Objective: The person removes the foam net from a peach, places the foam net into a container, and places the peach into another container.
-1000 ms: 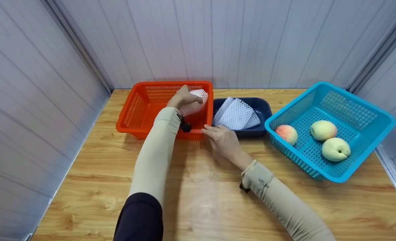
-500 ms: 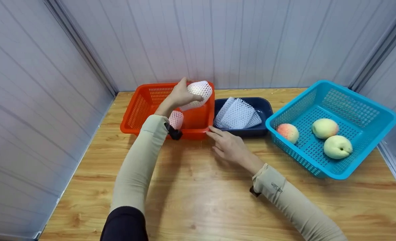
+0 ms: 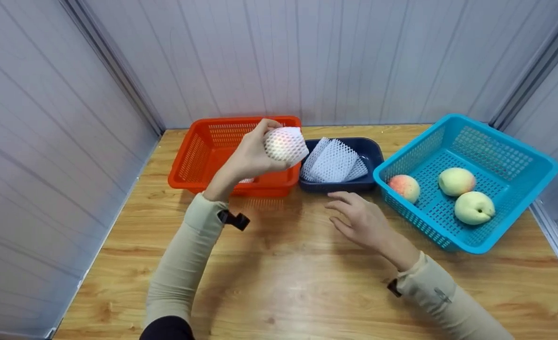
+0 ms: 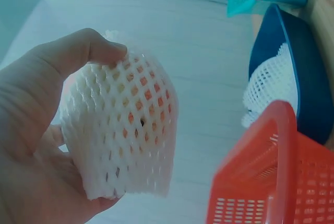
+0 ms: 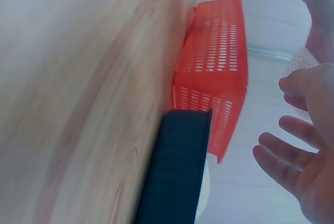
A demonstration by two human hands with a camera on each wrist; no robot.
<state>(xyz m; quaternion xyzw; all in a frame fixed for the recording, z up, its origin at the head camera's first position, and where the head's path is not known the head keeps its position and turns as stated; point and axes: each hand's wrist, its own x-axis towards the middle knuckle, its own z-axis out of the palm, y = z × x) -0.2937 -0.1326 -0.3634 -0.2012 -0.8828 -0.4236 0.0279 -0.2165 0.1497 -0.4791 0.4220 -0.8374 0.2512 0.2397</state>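
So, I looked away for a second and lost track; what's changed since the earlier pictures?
The left hand has lifted the netted peach out of the orange basket, up and toward the person. The right hand has let go of that basket's rim and moved right, its fingers holding nothing. The white nets in the dark blue tray and three peaches in the light blue basket stayed put.

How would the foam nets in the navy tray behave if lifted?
The foam nets would probably flop, being thin-looking, open mesh. They seem light for their size, with holes throughout. Rolling looks unlikely: they lie flattened, overlapping in the navy tray.
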